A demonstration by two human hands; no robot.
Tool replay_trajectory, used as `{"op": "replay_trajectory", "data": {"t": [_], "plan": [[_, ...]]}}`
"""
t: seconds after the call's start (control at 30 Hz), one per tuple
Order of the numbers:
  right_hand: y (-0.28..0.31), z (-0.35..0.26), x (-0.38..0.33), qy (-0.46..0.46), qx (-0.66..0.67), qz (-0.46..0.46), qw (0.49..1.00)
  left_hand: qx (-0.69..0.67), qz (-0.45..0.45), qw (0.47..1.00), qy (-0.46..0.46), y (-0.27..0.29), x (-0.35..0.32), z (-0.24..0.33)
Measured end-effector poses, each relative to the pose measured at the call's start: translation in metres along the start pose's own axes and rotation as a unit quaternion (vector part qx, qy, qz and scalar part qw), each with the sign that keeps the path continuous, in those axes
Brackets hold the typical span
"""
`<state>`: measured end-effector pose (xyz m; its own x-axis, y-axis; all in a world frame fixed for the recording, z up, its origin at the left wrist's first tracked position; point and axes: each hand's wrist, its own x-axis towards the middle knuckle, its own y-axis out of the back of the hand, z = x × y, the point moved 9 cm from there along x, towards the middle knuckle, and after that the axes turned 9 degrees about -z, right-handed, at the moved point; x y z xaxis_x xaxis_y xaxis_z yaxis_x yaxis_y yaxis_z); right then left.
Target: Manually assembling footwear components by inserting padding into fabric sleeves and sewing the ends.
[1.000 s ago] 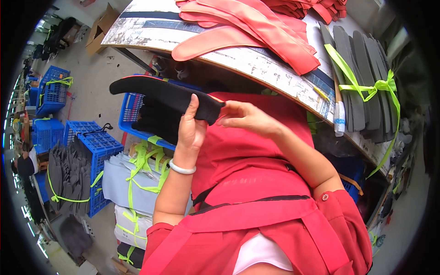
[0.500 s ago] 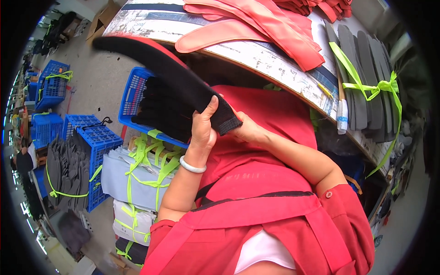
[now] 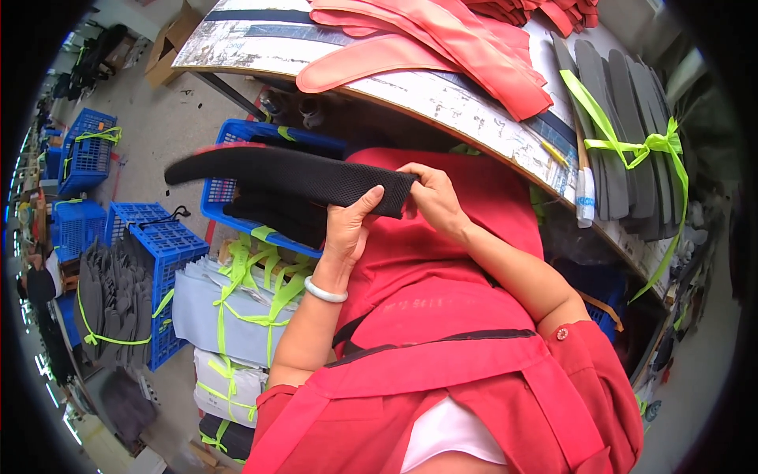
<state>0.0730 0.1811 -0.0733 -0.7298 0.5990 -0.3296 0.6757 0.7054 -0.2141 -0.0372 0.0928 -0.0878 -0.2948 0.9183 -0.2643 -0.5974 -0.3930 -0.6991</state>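
Note:
A long, curved black padded fabric strip [image 3: 276, 174] with a mesh surface stretches leftward from my hands, a bit of red showing along its upper edge. My left hand [image 3: 349, 229] grips it from below near its square end, thumb on top. At that end's upper corner, the fingers of my right hand [image 3: 436, 201] are closed on the edge. My right fingertips are partly hidden behind the strip. Beneath the strip stands a blue crate [image 3: 215, 197] with more black pieces in it.
Ahead is a worn white table [image 3: 442, 95] bearing coral-red strips [image 3: 379, 62] and a bundle of grey strips [image 3: 612, 150] tied with green ribbon. To the left are tied stacks of pale grey sheets [image 3: 217, 304], a blue crate [image 3: 170, 245] and dark grey pieces [image 3: 114, 300].
The strip's body has swung down from a steep slant to nearly level. My right hand has moved up from beneath the square end to its upper corner.

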Motion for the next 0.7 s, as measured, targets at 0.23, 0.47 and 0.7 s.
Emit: {"op": "replay_trajectory", "data": {"t": [0.23, 0.47, 0.7], "plan": [[0.061, -0.021, -0.008, 0.009, -0.068, 0.035, 0.997, 0.032, 0.009, 0.999, -0.028, 0.024, 0.0, 0.012], [-0.012, -0.017, 0.012, 0.015, -0.094, -0.079, 0.992, 0.02, -0.065, 0.996, 0.062, -0.018, -0.007, -0.015], [-0.031, -0.047, 0.01, 0.09, -0.378, -0.066, 0.919, 0.157, -0.146, 0.966, 0.145, -0.019, -0.015, -0.027]]}}
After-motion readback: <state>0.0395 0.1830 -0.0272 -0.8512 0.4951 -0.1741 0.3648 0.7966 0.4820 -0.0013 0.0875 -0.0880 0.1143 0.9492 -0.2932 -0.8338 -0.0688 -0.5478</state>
